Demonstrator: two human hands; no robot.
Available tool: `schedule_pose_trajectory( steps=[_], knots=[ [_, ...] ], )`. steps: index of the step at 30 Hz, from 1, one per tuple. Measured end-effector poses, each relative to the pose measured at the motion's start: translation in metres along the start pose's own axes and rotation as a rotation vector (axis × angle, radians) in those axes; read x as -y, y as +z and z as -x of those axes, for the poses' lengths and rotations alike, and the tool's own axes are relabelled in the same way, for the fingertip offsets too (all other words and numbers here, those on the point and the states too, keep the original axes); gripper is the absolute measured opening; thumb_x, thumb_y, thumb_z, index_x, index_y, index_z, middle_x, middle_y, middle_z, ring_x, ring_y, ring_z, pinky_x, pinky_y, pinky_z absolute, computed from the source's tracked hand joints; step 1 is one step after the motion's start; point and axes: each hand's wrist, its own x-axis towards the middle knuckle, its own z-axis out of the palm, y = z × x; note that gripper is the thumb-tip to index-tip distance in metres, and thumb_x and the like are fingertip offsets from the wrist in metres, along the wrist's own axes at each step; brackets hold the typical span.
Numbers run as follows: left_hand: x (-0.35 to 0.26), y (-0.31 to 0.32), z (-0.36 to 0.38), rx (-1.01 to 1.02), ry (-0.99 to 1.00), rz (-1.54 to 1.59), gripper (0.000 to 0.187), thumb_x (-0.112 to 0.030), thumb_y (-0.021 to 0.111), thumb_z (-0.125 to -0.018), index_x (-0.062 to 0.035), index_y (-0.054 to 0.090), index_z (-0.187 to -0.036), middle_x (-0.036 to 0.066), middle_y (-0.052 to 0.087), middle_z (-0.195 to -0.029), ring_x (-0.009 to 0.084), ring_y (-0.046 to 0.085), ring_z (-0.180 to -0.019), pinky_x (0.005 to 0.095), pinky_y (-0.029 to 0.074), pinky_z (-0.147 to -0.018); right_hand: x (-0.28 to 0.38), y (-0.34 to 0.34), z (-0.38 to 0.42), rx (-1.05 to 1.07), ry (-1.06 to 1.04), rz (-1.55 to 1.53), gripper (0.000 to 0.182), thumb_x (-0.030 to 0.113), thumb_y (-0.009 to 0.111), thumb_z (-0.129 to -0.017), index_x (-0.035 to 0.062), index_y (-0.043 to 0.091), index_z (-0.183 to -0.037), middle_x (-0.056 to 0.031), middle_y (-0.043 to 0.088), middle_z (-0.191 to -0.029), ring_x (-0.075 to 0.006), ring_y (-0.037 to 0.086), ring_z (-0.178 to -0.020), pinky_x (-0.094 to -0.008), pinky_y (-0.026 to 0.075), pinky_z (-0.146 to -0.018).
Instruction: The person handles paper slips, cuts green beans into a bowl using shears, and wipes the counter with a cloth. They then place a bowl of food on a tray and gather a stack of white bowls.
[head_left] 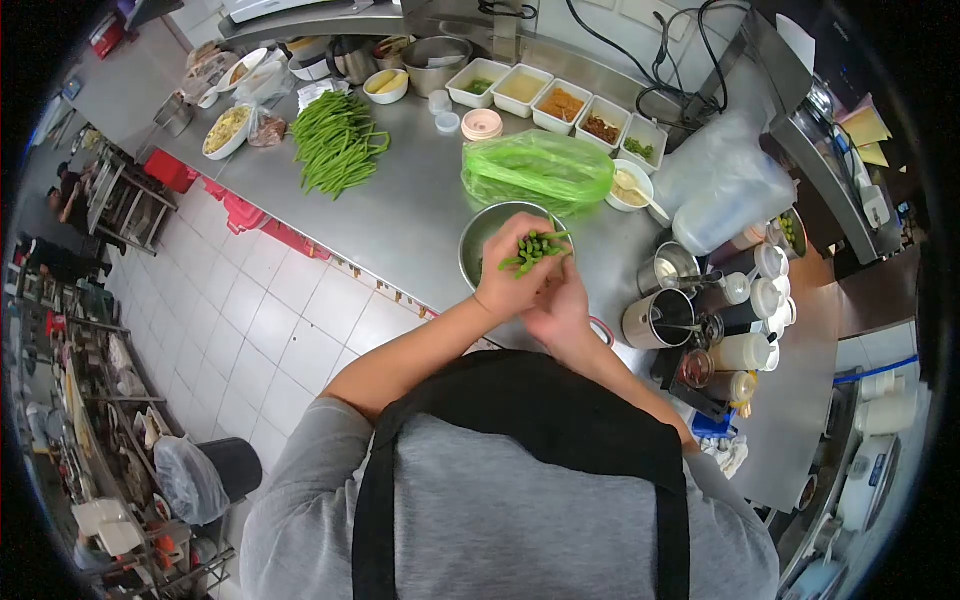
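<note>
green beans [533,253]: bundle held above the metal bowl [470,243]
left hand [503,270] grasps the bundle; right hand [560,312] meets it at four o'clock (its grip cannot be told). keep ends level over the bowl; loose pile [337,145] at ten o'clock.

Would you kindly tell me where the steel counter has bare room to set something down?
The widest bare patch of the steel counter lies between the green beans and the metal bowl. A smaller one lies right of the bowl, bordered by the green bag and the metal pots. It is crowded around the white tubs and the bottles at right.
</note>
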Motion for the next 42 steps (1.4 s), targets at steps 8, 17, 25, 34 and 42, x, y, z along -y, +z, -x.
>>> schedule_pose_trajectory(
  steps=[8, 17, 25, 34, 42],
  knots=[
    [-0.015, 0.010, 0.008, -0.049, 0.080, -0.084, 0.027, -0.005, 0.070, -0.067, -0.0055, 0.054, -0.089, 0.006, 0.058, -0.081, 0.0160, 0.057, -0.077, 0.0293, 0.045, -0.072, 0.005, -0.010, -0.033, 0.480, 0.063, -0.011, 0.027, 0.031, 0.042, -0.090, 0.0104, 0.053, -0.103, -0.0075, 0.058, -0.099, -0.0213, 0.054, -0.099, -0.0369, 0.043, -0.087],
    [-0.007, 0.003, 0.005, -0.080, -0.021, -0.032, 0.027, -0.006, 0.070, -0.070, -0.0037, 0.054, -0.091, 0.007, 0.059, -0.081, 0.0167, 0.058, -0.073, 0.0283, 0.047, -0.068, -0.007, -0.014, -0.018, 0.293, 0.078, 0.006, 0.026, 0.031, 0.043, -0.090, 0.0099, 0.053, -0.102, -0.0071, 0.058, -0.098, -0.0195, 0.054, -0.098, -0.0358, 0.043, -0.087],
    [-0.002, 0.009, 0.011, -0.060, -0.088, 0.030, 0.023, -0.002, 0.067, -0.072, -0.0032, 0.053, -0.091, 0.005, 0.059, -0.081, 0.0126, 0.056, -0.073, 0.0263, 0.046, -0.067, 0.004, -0.011, -0.034, 0.414, 0.077, -0.039, 0.026, 0.030, 0.043, -0.090, 0.0094, 0.054, -0.101, -0.0068, 0.058, -0.098, -0.0180, 0.054, -0.097, -0.0349, 0.043, -0.087],
    [-0.009, -0.028, -0.006, -0.002, -0.247, -0.202, 0.019, -0.004, 0.068, -0.075, -0.0027, 0.054, -0.088, 0.002, 0.061, -0.080, 0.0075, 0.055, -0.072, 0.0239, 0.046, -0.065, 0.035, 0.021, 0.003, 0.239, -0.795, 0.777, 0.020, 0.013, 0.056, -0.085, 0.0070, 0.058, -0.104, -0.0041, 0.059, -0.098, -0.0107, 0.055, -0.089, -0.0276, 0.044, -0.078],
    [-0.017, -0.044, 0.001, 0.041, -0.318, -0.207, 0.020, -0.006, 0.070, -0.074, -0.0009, 0.055, -0.087, 0.004, 0.062, -0.079, 0.0073, 0.055, -0.071, 0.0237, 0.046, -0.064, 0.046, 0.031, 0.015, 0.400, -1.249, 1.481, 0.030, -0.003, 0.063, -0.073, 0.0038, 0.061, -0.103, -0.0104, 0.063, -0.092, -0.0148, 0.061, -0.080, -0.0271, 0.049, -0.069]
  ],
)
